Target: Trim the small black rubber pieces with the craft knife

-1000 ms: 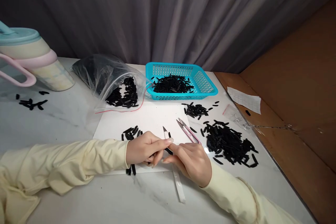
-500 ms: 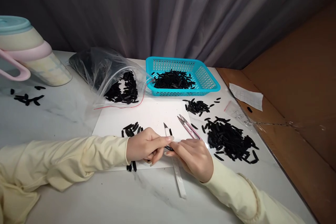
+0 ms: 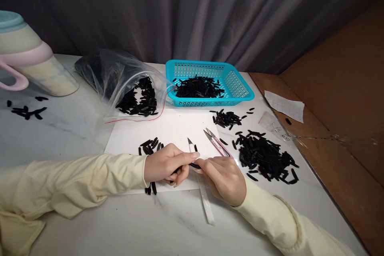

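My left hand [image 3: 168, 164] is closed, thumb over curled fingers, pinching one end of a small, narrow black piece [image 3: 195, 165]. My right hand [image 3: 225, 180] meets it from the other side, its fingers closed at the piece's other end. Most of the piece is hidden by the fingers. Under the hands lies a craft knife [image 3: 206, 204] with a white-wrapped handle, its pointed blade facing away from me. Pink-handled thread snips [image 3: 216, 142] rest just beyond my right hand. Several loose black pieces [image 3: 149, 146] lie on the white paper [image 3: 177, 126] around my left hand.
A blue perforated basket [image 3: 210, 101] holds many black pieces. Left of it an open zip bag [image 3: 112, 76] spills more. A large pile [image 3: 267, 156] and a smaller pile [image 3: 227, 118] lie at right. A tumbler [image 3: 33, 58] stands far left; cardboard [image 3: 339, 100] borders the right.
Both hands stay together at nearly the same spot. The black piece between them shows slightly more to the right. The whole view has shifted a little.
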Action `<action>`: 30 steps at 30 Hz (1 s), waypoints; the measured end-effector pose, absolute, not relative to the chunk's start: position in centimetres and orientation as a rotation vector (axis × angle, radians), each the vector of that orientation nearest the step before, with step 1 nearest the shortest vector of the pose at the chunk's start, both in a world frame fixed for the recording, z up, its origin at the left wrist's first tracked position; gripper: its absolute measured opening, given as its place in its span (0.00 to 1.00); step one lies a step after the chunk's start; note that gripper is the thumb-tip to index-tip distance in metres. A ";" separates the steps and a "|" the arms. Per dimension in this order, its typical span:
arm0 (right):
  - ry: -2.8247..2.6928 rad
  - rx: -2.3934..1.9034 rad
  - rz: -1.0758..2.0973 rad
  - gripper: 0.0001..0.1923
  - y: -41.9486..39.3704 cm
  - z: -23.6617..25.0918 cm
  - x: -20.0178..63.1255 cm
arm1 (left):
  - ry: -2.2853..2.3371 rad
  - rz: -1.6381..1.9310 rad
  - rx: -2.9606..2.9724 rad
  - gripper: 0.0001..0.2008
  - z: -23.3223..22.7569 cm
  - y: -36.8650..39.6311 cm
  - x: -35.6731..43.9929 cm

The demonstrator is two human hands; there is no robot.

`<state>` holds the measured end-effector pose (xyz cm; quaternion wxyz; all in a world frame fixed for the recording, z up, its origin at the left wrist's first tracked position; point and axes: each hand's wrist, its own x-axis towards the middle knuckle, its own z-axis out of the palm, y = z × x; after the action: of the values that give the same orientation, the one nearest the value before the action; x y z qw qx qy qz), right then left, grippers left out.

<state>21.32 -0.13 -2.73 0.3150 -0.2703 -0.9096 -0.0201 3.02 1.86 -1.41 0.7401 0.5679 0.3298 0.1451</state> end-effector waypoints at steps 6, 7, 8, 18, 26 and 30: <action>-2.393 -0.699 -0.060 0.15 0.0 -2.7 21.3 | 0.711 0.320 1.235 0.30 -1.4 1.9 3.0; -2.394 -0.700 -0.063 0.15 0.0 -2.7 21.3 | 0.709 0.321 1.233 0.30 -1.4 1.9 3.0; -2.396 -0.698 -0.064 0.16 0.0 -2.7 21.3 | 0.708 0.321 1.231 0.30 -1.4 1.9 3.0; -2.389 -0.693 -0.064 0.16 0.0 -2.7 21.3 | 0.689 0.276 1.142 0.31 -1.2 2.0 3.0; -2.402 -0.718 -0.059 0.14 0.1 -2.7 21.4 | 0.675 0.241 0.928 0.26 -1.1 2.0 3.2; -2.389 -0.754 -0.018 0.14 0.1 -2.4 21.5 | 0.690 0.248 0.896 0.20 -1.0 2.0 3.1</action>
<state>21.53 0.12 -2.40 0.3127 -0.2857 -0.9058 -0.0067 3.09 1.96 -0.98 0.8371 0.4234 0.3260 0.1170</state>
